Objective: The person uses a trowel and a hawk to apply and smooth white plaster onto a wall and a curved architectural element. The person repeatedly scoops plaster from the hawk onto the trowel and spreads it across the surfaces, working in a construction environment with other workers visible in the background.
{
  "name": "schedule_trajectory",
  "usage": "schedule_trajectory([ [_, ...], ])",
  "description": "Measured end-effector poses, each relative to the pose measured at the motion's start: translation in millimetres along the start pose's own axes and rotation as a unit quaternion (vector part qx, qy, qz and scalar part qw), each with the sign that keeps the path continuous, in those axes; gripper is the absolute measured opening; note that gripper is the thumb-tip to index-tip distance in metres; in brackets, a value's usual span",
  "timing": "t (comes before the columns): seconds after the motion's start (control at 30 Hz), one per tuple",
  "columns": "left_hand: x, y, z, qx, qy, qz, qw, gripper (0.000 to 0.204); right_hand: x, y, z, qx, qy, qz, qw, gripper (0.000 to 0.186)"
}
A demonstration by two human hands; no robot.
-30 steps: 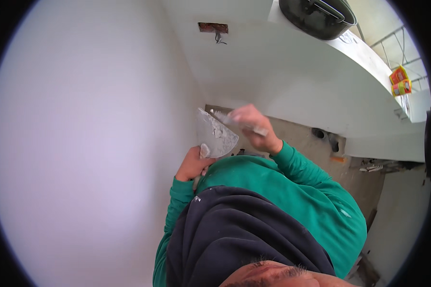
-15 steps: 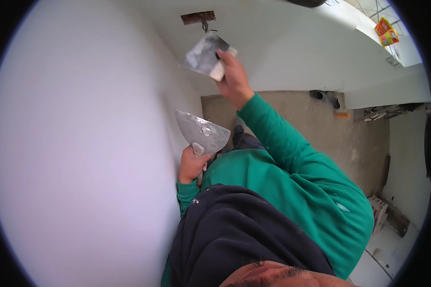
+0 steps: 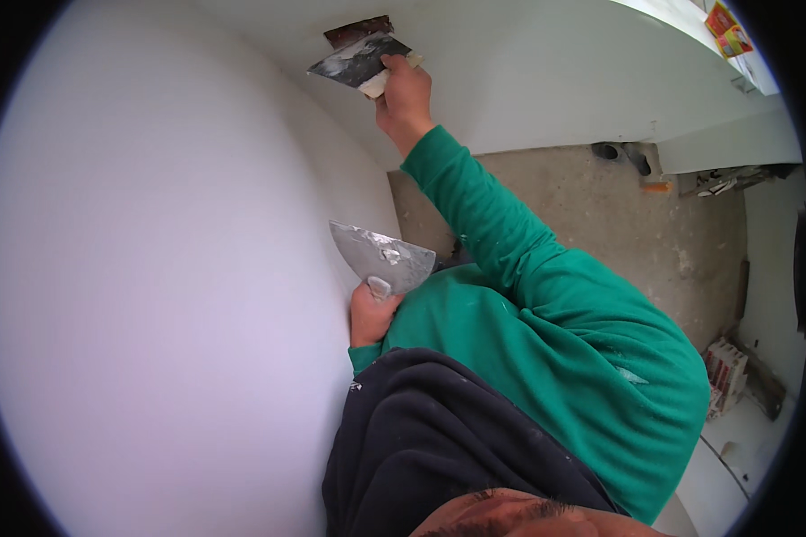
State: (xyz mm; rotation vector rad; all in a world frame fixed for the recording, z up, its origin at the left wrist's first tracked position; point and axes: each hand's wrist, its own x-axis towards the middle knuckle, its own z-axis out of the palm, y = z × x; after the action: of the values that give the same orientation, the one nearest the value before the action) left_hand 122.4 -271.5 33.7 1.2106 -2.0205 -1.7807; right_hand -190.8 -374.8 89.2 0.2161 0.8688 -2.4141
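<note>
My right hand (image 3: 405,98) is closed on a wide scraper (image 3: 356,64) with a pale handle and a dark blade smeared white. Its blade lies at the white wall ahead (image 3: 528,85), just below a reddish-brown rectangular recess (image 3: 358,31), and covers the recess's lower edge. Whether the blade presses on the wall I cannot tell. Close by the smooth white wall on the left (image 3: 170,268), my left hand (image 3: 372,318) grips a putty knife (image 3: 367,249) with a broad, rounded metal blade. A few white lumps of filler (image 3: 390,256) stick to that blade.
Bare concrete floor (image 3: 600,224) spreads to the right. Dark objects with round mouths (image 3: 607,152) and an orange piece (image 3: 656,188) lie by the far wall. A stack of flat pieces (image 3: 725,371) stands at right. Red and yellow packets (image 3: 734,40) sit at the upper right.
My right hand has moved the scraper up and left to the recess, hiding the wires that hung below it. My left hand still holds the putty knife, nearly in place. The view has shifted slightly.
</note>
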Motion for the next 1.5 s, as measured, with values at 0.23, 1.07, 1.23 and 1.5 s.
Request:
schedule_trajectory([
  [0.23,1,-9,-1,-0.036,-0.013,-0.073,0.997,0.024,-5,9,6,0.056,0.014,-0.015,0.998,0.024],
  [1.07,3,8,-4,0.068,-0.036,-0.026,0.997,0.031,5,-1,16,0.045,0.044,0.02,0.998,0.022],
  [1.23,6,1,0,0.006,-0.009,0.007,1.0,0.033,8,-2,17,0.059,0.01,0.022,0.998,0.022],
  [1.5,-2,-2,-5,0.027,-0.04,-0.049,0.998,0.032,2,-2,15,0.056,0.058,0.022,0.997,0.021],
])
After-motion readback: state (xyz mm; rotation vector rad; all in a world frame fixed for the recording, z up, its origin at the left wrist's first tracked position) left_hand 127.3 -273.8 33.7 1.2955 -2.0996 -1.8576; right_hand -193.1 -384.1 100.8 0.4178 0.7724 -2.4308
